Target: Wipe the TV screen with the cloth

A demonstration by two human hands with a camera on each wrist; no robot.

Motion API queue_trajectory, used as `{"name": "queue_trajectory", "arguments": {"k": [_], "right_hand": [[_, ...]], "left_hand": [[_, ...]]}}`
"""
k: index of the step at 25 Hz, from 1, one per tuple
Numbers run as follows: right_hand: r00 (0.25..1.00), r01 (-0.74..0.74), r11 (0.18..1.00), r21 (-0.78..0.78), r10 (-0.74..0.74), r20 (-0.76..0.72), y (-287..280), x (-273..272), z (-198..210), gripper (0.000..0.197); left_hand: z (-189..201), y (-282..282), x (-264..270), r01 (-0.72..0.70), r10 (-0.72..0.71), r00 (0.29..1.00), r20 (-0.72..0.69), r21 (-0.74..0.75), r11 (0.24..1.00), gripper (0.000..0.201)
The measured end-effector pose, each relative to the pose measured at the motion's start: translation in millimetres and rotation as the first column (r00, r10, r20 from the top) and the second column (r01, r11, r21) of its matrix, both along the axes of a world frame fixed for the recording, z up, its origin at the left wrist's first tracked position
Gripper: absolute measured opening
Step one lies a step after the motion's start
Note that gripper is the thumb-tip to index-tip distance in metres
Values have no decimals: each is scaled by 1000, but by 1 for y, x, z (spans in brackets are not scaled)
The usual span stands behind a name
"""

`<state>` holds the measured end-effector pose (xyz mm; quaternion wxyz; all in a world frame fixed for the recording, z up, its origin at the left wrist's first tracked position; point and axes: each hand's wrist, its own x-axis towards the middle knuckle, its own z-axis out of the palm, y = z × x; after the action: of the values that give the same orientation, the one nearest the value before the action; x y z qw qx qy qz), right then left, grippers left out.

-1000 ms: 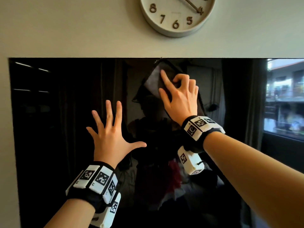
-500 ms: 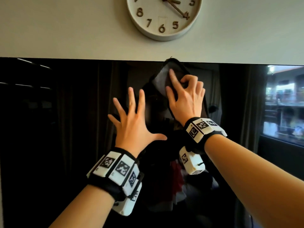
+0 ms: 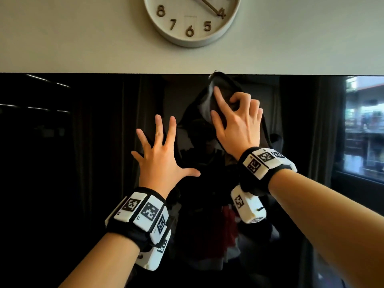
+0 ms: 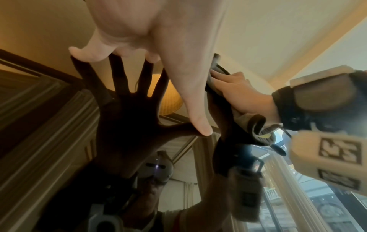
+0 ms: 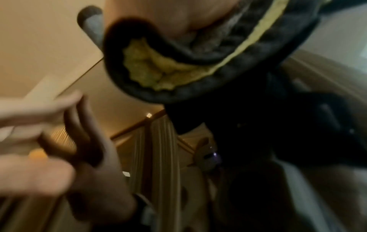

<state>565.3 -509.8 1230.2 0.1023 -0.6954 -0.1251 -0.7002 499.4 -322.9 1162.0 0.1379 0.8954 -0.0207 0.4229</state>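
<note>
The black TV screen (image 3: pixel 62 163) hangs on the wall and fills most of the head view. My right hand (image 3: pixel 232 113) holds a dark grey cloth (image 3: pixel 222 84) flat against the glass just under the screen's top edge, index finger stretched out and the other fingers curled on it. The cloth (image 4: pixel 256 125) bunches under the palm of the right hand (image 4: pixel 238 92), and its yellow inner side (image 5: pixel 151 73) shows in the right wrist view. My left hand (image 3: pixel 162 154) is spread wide, fingertips (image 4: pixel 200 128) on the glass, left of and below the cloth.
A round white wall clock (image 3: pixel 192 15) hangs just above the screen's top edge. The glass mirrors the room, a person and a bright window (image 3: pixel 365 129) at the right. Dark screen stretches far to the left and below.
Both hands have slid to the right along the screen. The left hand came up closer to the right one, and the cloth stays by the top edge.
</note>
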Motion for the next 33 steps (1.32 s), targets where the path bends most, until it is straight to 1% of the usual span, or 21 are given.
{"name": "queue_trajectory", "arguments": {"k": [1, 3, 4, 7, 10, 11, 13, 14, 16, 17, 20, 21, 22, 23, 24, 26, 27, 29, 30, 32, 33], "right_hand": [[1000, 2, 1000, -9, -2, 0, -6, 0, 4, 48], [999, -47, 988, 145, 49, -11, -14, -4, 9, 50], [998, -57, 987, 147, 59, -9, -14, -4, 8, 51], [1000, 5, 996, -89, -4, 8, -19, 0, -3, 50], [997, -72, 982, 177, 75, -13, -33, -3, 7, 49], [998, -65, 985, 158, 68, -12, -34, -3, 4, 49], [1000, -14, 999, -46, 14, 2, -37, 2, -6, 48], [1000, -13, 999, -53, 13, 4, -44, 3, -5, 48], [997, -71, 982, 173, 73, -1, -55, 0, 4, 48], [997, -80, 972, 222, 83, -5, -58, -1, 6, 49], [1000, -15, 1000, 12, 15, -8, -67, 3, -2, 48], [1000, -24, 998, 49, 25, -19, -74, 4, 0, 48], [998, -54, 987, 153, 58, -23, -80, 2, 4, 48], [997, -75, 974, 215, 80, -14, -84, 1, 6, 47], [998, -68, 979, 193, 70, -4, -85, 1, 4, 46], [1000, -10, 1000, 14, 10, 5, -89, 3, -5, 45], [1000, -7, 1000, 0, 7, -2, -96, 4, -6, 47], [998, -57, 987, 152, 60, -13, -106, 0, -4, 49], [998, -66, 984, 163, 69, -13, -109, -1, -6, 50], [1000, -20, 1000, 14, 20, -1, -116, 3, -14, 49], [1000, -14, 1000, -10, 14, 2, -126, 4, -11, 48]], "left_hand": [[0, 0, 0, 1, -1, 1000, -3, -3, 1000, 140], [0, 0, 1, 3, -3, 1000, -11, -7, 1000, 140], [0, -1, 1, 0, -1, 1000, -9, -7, 1000, 141], [-1, -1, 0, -14, 14, 1000, 8, -13, 1000, 141], [-1, -1, -1, -24, 24, 1000, 9, -9, 1000, 141], [-1, -2, -1, -26, 26, 1000, 7, -7, 1000, 141], [-1, -2, -1, -33, 33, 999, 10, -4, 999, 141], [-2, -3, -1, -36, 36, 999, 11, -1, 999, 140], [-2, -3, -2, -40, 40, 999, 8, -3, 999, 140], [-1, -4, -2, -43, 43, 999, 4, -6, 999, 140], [-1, -6, -4, -35, 35, 999, -10, -23, 999, 141], [0, -8, -5, -26, 25, 1000, -16, -40, 999, 141], [1, -11, -6, -17, 15, 1000, -19, -64, 998, 142], [1, -17, -7, -8, 7, 1000, -12, -83, 997, 142], [2, -26, -9, 0, 0, 1000, 5, -82, 997, 143], [2, -55, -10, 22, -20, 999, 43, -36, 999, 144], [2, -73, -9, 36, -36, 998, 54, 1, 999, 145], [2, -109, -5, 59, -63, 996, 56, 71, 996, 147], [1, -125, -3, 72, -76, 996, 45, 81, 994, 148], [-1, -146, 2, 84, -86, 996, 24, 61, 995, 151], [-4, -154, 5, 78, -79, 997, 17, 56, 995, 152]]}}
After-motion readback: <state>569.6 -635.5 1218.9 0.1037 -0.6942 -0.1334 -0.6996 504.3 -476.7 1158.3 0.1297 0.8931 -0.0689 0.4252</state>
